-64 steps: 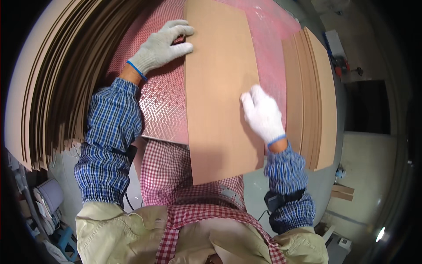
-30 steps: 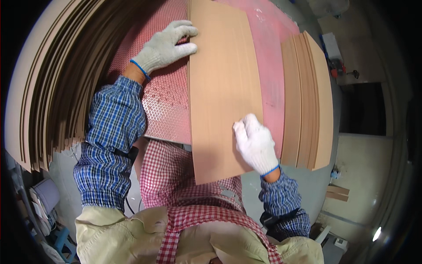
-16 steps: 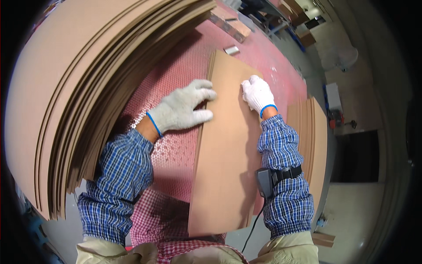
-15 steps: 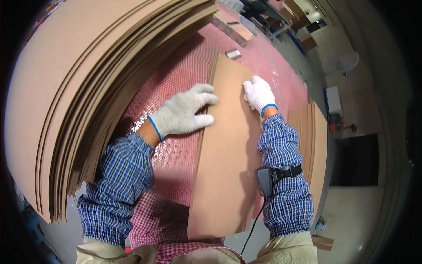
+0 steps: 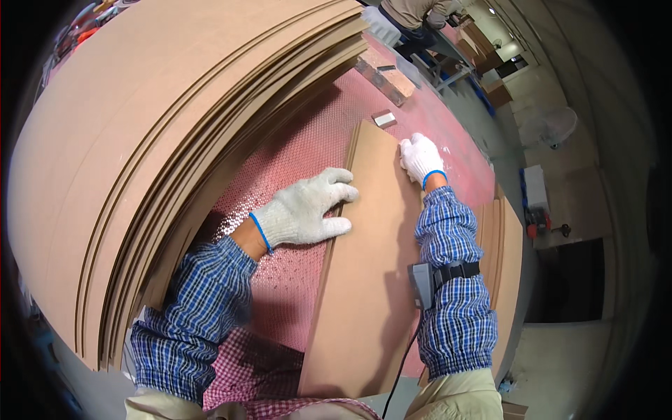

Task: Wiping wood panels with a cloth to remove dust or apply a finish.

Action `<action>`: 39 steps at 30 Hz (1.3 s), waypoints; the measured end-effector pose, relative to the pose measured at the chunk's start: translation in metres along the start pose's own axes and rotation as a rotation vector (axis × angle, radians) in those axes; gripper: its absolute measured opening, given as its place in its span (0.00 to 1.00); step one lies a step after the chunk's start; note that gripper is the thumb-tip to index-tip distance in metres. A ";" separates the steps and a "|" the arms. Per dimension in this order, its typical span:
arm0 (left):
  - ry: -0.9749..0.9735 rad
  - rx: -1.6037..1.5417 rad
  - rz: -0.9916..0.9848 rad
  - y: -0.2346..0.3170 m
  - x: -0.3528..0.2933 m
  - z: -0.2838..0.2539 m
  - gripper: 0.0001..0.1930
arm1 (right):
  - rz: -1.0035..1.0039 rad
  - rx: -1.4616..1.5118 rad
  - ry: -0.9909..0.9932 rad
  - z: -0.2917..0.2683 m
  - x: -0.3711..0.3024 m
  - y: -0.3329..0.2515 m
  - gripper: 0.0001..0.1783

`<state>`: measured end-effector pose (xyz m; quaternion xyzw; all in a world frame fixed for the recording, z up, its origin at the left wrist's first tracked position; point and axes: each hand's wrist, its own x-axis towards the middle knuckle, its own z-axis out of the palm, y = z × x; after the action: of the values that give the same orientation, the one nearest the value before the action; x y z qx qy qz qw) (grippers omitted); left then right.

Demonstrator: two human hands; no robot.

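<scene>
A long brown board (image 5: 371,252), flat like cardboard or fibreboard, lies in front of me, with layered edges showing at its far left. My left hand (image 5: 311,206), in a white knit glove, rests at its left edge with fingers and thumb spread and bent over the rim. My right hand (image 5: 422,157), gloved too, is at the board's far right edge with its fingers curled closed. What is inside those fingers, if anything, is hidden. A grey device (image 5: 422,285) is strapped to my right forearm, with a black cable running down.
A tall stack of large brown boards (image 5: 168,140) fills the left. More boards (image 5: 500,259) stand at the right. The pink textured table (image 5: 280,161) carries a small metallic block (image 5: 383,118) and a dark-edged bar (image 5: 381,80). A person (image 5: 413,17) is at the far back.
The view has shifted, so the boards and table sit lower in it. My right hand has moved from the board's top face to its right edge. A person now shows at the back.
</scene>
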<state>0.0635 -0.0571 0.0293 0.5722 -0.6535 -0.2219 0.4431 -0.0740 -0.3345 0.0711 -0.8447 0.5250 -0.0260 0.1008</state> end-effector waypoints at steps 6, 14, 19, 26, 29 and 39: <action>-0.006 0.027 -0.002 -0.005 -0.001 -0.002 0.25 | -0.122 -0.030 -0.038 0.003 -0.110 0.005 0.20; -0.027 0.047 -0.018 -0.012 0.003 0.004 0.25 | 0.002 -0.018 -0.002 -0.001 -0.312 -0.009 0.19; -0.009 0.057 -0.041 -0.019 -0.002 0.006 0.26 | -0.016 0.055 0.041 0.006 -0.429 -0.008 0.13; 0.019 0.124 0.002 -0.024 0.000 0.010 0.27 | 0.120 0.096 -0.150 -0.002 -0.528 -0.012 0.13; 0.022 0.144 0.020 -0.025 -0.002 0.008 0.28 | 0.223 0.214 -0.156 0.001 -0.537 -0.024 0.12; -0.012 0.172 -0.010 -0.018 0.002 0.007 0.27 | 0.296 0.333 -0.182 0.000 -0.527 -0.040 0.13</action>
<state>0.0680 -0.0646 0.0117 0.6100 -0.6697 -0.1706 0.3875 -0.2749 0.1532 0.1115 -0.7291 0.6202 -0.0210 0.2886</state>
